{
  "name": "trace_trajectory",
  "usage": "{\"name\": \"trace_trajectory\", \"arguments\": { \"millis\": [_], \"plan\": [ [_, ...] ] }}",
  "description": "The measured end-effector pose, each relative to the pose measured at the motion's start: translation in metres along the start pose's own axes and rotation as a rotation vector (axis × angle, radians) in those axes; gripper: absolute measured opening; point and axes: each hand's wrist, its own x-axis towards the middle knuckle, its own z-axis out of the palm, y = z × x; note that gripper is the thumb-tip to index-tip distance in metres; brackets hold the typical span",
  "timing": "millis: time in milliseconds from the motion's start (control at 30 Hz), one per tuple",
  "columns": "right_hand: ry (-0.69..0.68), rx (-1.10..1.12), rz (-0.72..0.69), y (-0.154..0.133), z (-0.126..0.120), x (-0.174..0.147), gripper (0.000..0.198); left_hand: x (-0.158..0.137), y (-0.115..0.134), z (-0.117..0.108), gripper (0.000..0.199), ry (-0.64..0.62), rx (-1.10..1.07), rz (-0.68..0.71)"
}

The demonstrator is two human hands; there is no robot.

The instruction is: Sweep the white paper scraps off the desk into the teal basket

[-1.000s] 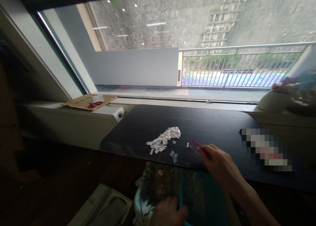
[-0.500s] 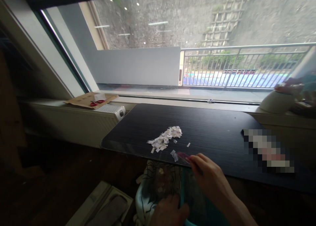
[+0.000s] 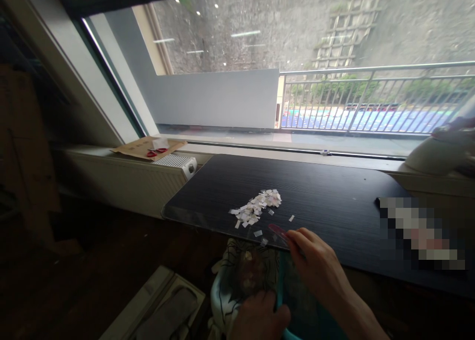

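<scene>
Black table (image 3: 326, 191): paper scraps (image 3: 260, 206) mostly heaped, several strays (image 3: 258, 233) ungathered; right hand (image 3: 315, 256) at its front edge, pinching pink plastic (image 3: 276, 230); left hand (image 3: 256, 315) below it, apparently gripping teal bin (image 3: 281, 275).

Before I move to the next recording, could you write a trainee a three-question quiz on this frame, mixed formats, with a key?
1. Which hand holds the pink tool?
2. True or false: the red-handled scissors lie on the dark table.
3. The pile of pale scraps lies on: A) the windowsill; B) the dark table; C) the floor.

Key: 1. The right hand. 2. False; they lie on the brown sheet. 3. B.
</scene>
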Motion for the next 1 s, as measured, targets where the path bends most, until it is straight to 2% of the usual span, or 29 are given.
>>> {"name": "trace_trajectory", "arguments": {
  "millis": [100,300,567,733,900,1000],
  "plan": [
    [0.032,-0.03,-0.003,0.004,0.002,-0.004,0.021,0.0,-0.001,0.001,0.008,-0.018,0.001,-0.002],
    [-0.02,0.099,-0.094,-0.006,0.007,-0.024,0.02,0.003,0.001,0.01,0.012,-0.087,-0.009,-0.035],
    [0.075,0.022,-0.032,0.001,0.004,-0.017,0.018,0.003,0.001,0.024,0.013,-0.131,-0.024,-0.08],
    [-0.002,0.079,-0.054,0.0,0.004,-0.026,0.018,0.004,0.003,0.024,0.013,-0.152,-0.035,-0.098],
    [0.019,0.071,0.004,0.0,0.002,-0.028,0.017,0.003,0.002,0.024,0.014,-0.148,-0.037,-0.096],
    [-0.035,0.084,-0.023,-0.004,0.002,-0.023,0.018,0.004,0.002,0.024,0.013,-0.145,-0.047,-0.101]
  ]
}}
